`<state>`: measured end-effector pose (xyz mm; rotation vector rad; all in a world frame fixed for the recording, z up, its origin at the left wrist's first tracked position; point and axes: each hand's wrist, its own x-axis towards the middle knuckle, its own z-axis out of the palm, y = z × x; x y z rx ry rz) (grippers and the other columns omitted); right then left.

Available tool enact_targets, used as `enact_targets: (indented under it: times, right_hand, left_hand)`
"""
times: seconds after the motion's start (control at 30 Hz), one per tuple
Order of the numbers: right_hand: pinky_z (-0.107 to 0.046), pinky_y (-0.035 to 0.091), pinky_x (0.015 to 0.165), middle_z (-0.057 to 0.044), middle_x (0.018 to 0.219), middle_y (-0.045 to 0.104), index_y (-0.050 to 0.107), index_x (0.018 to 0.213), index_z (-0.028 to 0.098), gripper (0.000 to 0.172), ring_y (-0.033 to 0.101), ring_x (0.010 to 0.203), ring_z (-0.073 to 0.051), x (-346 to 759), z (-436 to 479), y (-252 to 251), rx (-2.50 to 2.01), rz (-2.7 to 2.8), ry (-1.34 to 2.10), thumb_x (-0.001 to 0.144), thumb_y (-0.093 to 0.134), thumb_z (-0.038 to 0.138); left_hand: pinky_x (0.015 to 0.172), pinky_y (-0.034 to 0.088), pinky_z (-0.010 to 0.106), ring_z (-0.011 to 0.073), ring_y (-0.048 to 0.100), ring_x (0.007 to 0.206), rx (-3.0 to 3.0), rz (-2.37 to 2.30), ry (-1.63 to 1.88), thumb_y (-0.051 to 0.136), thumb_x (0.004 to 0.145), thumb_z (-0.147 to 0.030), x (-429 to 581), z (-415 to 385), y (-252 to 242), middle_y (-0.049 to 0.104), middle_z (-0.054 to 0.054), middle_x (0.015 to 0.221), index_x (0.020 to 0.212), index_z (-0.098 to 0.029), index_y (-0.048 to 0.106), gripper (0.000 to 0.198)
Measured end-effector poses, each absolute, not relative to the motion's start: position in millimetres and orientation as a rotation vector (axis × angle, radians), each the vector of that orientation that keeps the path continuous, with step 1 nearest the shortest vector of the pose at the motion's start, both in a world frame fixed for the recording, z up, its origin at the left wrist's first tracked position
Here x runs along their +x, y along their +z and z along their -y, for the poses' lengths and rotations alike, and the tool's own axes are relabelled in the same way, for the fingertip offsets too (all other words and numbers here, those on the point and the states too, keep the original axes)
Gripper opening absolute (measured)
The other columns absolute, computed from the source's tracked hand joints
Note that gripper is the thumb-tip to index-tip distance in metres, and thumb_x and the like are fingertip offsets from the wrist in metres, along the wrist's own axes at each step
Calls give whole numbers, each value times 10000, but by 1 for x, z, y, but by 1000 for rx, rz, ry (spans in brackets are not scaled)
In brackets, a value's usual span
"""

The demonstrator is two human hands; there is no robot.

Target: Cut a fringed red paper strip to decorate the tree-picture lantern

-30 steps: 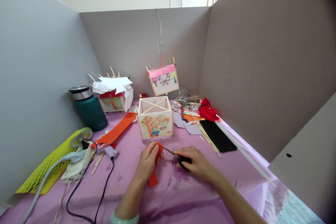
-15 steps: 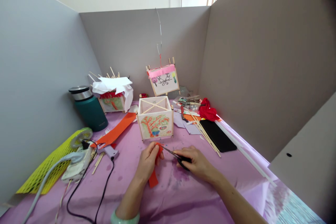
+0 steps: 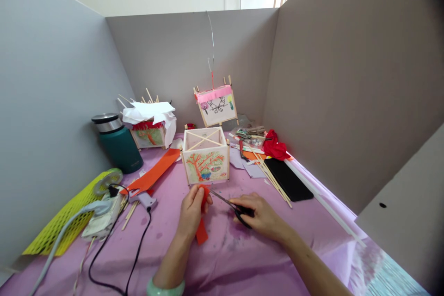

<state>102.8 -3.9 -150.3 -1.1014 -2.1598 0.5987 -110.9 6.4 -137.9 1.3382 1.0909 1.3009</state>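
Observation:
My left hand (image 3: 193,206) pinches an orange-red paper strip (image 3: 201,232), whose lower end hangs below the fingers. A bangle sits on that wrist. In my right hand (image 3: 257,214) is a pair of scissors (image 3: 244,212) with black handles, my fingers wrapped round them. The blades point left, their tips at the strip's upper edge; whether they bite into the paper I cannot tell. Just beyond my hands stands a square paper lantern (image 3: 205,166) with a wooden stick frame, crossed sticks on top and a tree drawn on its front.
A second lantern (image 3: 218,106) hangs from a wire behind. To the left are a teal flask (image 3: 120,148), a glue gun (image 3: 147,200), a power strip (image 3: 100,222) with cables and an orange paper sheet (image 3: 156,172). A black phone (image 3: 288,179) and wooden sticks (image 3: 275,182) lie right.
My left hand has shifted slightly left and up with the paper strip. The scissors' tips have moved a little left and up too, while the right hand stays nearly in place.

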Motion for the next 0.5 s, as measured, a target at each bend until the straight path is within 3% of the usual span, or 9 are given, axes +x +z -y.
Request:
enact_targets:
  times: [0.5]
  right_hand:
    - [-304,372,780,-9,889,723,662,1135,258,346,622,782,-170,102,4,-153,-1083,2160,608,810,596,161]
  left_hand:
    - [480,351,215,85,452,480,1400,-1055,1213,456,898,-421,-110,-7,-141,568,-16,641,737,-177,530,302]
